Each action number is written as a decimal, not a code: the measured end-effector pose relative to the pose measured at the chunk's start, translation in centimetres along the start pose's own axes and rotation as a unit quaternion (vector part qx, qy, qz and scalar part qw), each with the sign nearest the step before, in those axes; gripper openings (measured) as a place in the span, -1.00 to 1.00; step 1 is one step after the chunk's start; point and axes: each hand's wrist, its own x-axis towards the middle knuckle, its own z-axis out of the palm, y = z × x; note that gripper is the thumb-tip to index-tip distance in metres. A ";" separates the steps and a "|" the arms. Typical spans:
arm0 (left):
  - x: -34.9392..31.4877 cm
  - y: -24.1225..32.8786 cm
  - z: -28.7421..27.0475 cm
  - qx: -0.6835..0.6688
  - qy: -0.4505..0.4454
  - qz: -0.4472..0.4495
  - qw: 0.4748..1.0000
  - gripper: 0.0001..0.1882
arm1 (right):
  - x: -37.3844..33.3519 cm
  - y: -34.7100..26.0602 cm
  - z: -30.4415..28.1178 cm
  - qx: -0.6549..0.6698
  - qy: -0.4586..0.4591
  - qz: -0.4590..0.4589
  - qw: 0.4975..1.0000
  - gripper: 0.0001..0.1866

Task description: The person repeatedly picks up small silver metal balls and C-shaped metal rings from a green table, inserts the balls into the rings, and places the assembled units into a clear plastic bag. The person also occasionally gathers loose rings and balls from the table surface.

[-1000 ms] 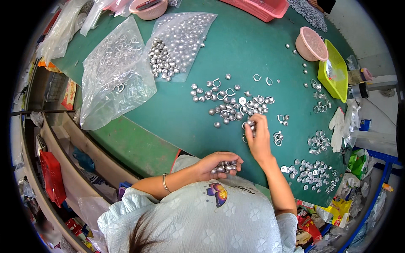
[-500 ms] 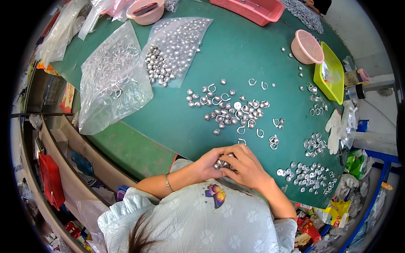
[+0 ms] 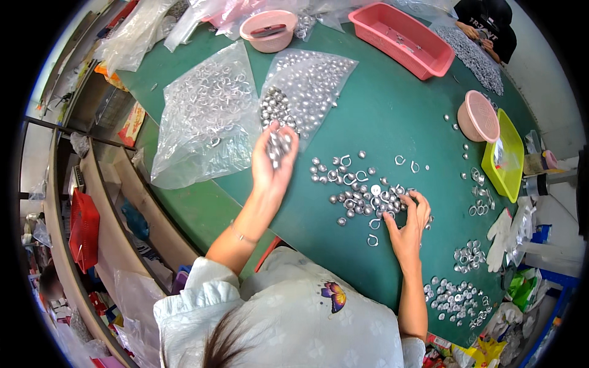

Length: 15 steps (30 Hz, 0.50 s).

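Several silver metal balls [image 3: 279, 147] lie in the cupped palm of my left hand [image 3: 265, 170], its fingers curled up around them. That hand is at the mouth of a clear plastic bag [image 3: 322, 73] full of the same balls, some of them spilling near its opening. At the right edge of a loose heap of balls and small open rings [image 3: 368, 199], my right hand [image 3: 408, 232] has its thumb and fingers spread apart. Its fingertips are close to the heap, and I see nothing held between them.
A second clear bag [image 3: 211, 104] of silver rings lies left. Around the table stand a pink basin [image 3: 270, 42], a pink tray [image 3: 362, 24], a pink bowl [image 3: 469, 126] and a lime-green basket [image 3: 515, 172]. Small metal parts [image 3: 454, 300] lie front right. A co-worker [image 3: 491, 24] sits far right.
My hands were together around the balls close to my body. Now the left has moved forward and left with balls to the bag, the right forward to the heap, its fingers spread.
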 end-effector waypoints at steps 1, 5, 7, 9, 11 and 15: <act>1.7 0.0 0.7 0.100 -0.015 0.099 0.990 -0.73 | 0.1 0.1 0.4 -0.013 0.003 -0.012 1.000 -0.47; 6.8 -1.8 4.0 0.283 -0.020 0.404 0.870 -0.73 | 0.5 -0.7 1.0 -0.036 0.006 -0.042 0.998 -0.49; 9.3 -2.6 4.2 0.485 -0.059 0.510 0.708 -0.76 | 0.6 -1.2 1.1 -0.052 0.010 -0.051 0.997 -0.49; 10.7 -2.7 4.0 0.608 -0.103 0.559 0.554 -0.75 | 0.9 -1.8 1.4 -0.042 0.005 -0.065 0.997 -0.52; 11.5 -2.4 3.7 0.672 -0.159 0.567 0.449 -0.73 | 1.3 -2.5 1.7 -0.034 -0.008 -0.090 0.995 -0.54; 9.4 -1.8 3.3 0.771 -0.168 0.505 0.350 -0.70 | 2.7 -3.2 2.3 -0.004 -0.024 -0.100 0.995 -0.55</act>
